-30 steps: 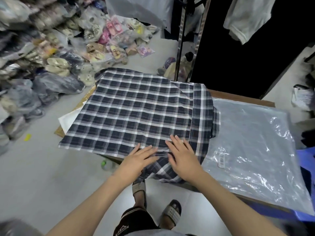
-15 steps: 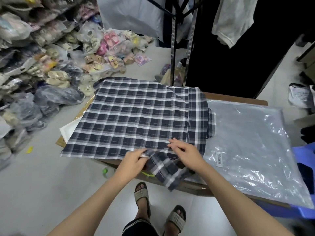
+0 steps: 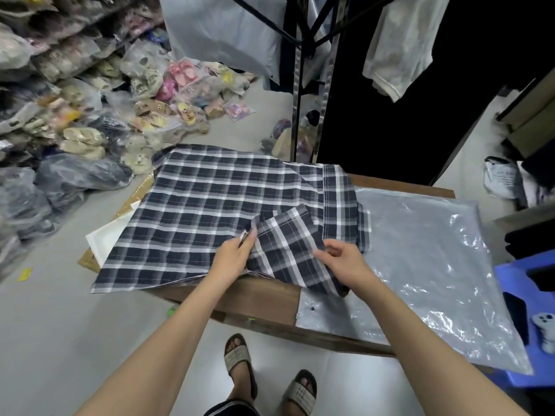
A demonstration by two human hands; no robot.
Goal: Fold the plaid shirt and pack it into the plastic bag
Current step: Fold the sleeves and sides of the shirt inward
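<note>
The dark blue and white plaid shirt [image 3: 204, 211] lies spread flat on the wooden table [image 3: 270, 301], its left part hanging past the table's left edge. One sleeve [image 3: 285, 235] is folded up onto the shirt's near right part. My left hand [image 3: 235, 255] pinches the sleeve's left edge near the cuff. My right hand [image 3: 342, 259] has curled fingers on the sleeve's near right side and seems to pinch the cloth. The clear plastic bag [image 3: 435, 250] lies flat on the table to the right, touching the shirt's right edge.
Piles of bagged slippers [image 3: 90, 121] fill the floor and shelves at the left. A metal rack pole [image 3: 297, 100] stands behind the table. A white board [image 3: 102, 238] sticks out under the shirt. A blue stool [image 3: 516, 280] stands at the right. My sandalled feet [image 3: 240, 361] are below the table edge.
Both hands went from lying flat on the shirt's near edge to gripping the hanging sleeve, then lifted it and folded it up onto the shirt.
</note>
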